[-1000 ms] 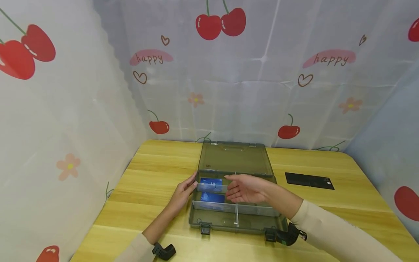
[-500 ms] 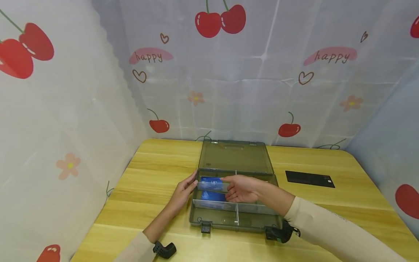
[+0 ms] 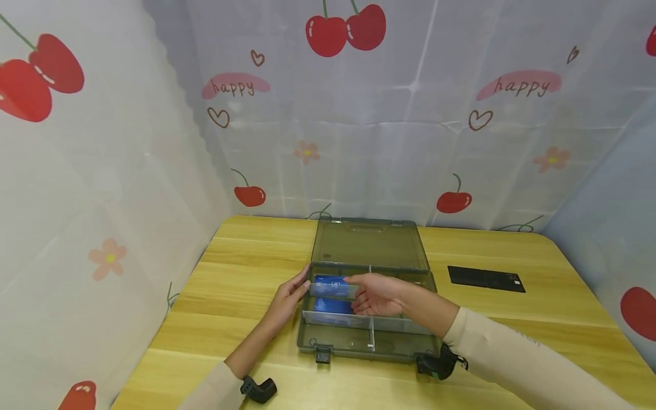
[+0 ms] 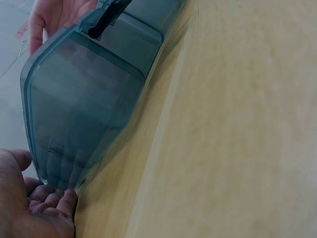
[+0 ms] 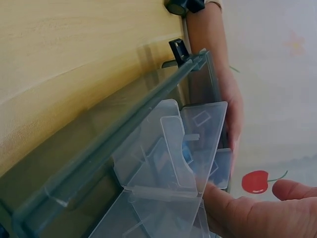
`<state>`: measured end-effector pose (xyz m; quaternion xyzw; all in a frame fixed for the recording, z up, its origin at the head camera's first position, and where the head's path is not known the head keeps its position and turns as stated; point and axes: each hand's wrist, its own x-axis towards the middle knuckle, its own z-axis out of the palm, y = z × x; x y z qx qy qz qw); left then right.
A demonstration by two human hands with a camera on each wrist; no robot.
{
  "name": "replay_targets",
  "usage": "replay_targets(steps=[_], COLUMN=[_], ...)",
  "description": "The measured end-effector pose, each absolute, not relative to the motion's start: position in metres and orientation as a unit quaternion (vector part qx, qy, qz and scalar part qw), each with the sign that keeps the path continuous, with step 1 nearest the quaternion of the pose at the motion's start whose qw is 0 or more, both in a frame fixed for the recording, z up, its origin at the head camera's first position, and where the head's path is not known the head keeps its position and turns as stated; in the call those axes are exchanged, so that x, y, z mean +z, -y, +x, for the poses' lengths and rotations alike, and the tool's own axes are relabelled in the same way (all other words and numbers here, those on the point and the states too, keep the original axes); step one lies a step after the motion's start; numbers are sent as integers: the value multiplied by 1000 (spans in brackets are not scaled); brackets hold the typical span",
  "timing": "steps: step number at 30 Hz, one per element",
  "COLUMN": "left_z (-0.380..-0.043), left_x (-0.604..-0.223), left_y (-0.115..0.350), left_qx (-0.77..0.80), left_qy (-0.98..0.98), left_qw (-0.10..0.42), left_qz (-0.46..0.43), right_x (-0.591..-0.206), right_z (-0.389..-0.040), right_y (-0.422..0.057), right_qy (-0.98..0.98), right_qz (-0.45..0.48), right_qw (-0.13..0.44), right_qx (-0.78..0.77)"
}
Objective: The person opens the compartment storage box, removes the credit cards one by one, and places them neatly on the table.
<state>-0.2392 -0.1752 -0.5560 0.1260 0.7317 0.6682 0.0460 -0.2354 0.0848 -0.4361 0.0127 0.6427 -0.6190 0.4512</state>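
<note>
A translucent grey-green plastic organizer box [image 3: 335, 344] lies with its lid [image 3: 369, 245] folded back. One blue card [image 3: 328, 283] lies in the back left compartment and another blue card [image 3: 332, 306] in the middle left one, separated by clear dividers [image 3: 335, 319]. My left hand [image 3: 288, 296] rests against the box's left side, thumb at the rim and fingertips at the outer wall. Palm turned leftward, my right hand [image 3: 378, 294] hovers over the dividers, its thumb stretched toward the back card and its other fingers slightly bent beside the middle card's right end.
A black, flat rectangular piece [image 3: 486, 279] lies on the wooden table [image 3: 246, 256] right of the box. Two dark latches [image 3: 323, 356] hang at the box's front edge. A cherry-patterned curtain [image 3: 359, 131] surrounds the table. Each wrist carries a black camera [image 3: 258, 390].
My right hand has shifted a little to the left, so its thumb now reaches the edge of the back card. The left hand stays against the box's side.
</note>
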Motion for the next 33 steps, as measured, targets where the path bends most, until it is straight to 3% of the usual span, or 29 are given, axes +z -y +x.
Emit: replay_targets(steps=[33], left_z=[-241], left_x=[-554], left_y=[174], left_qx=[673], left_qy=[-727], left_qw=[40], left_qz=[126], right_x=[-449], right_z=[-233], right_y=[-85], right_qy=[-595], right_qz=[0], right_qw=[435], right_qx=[-676])
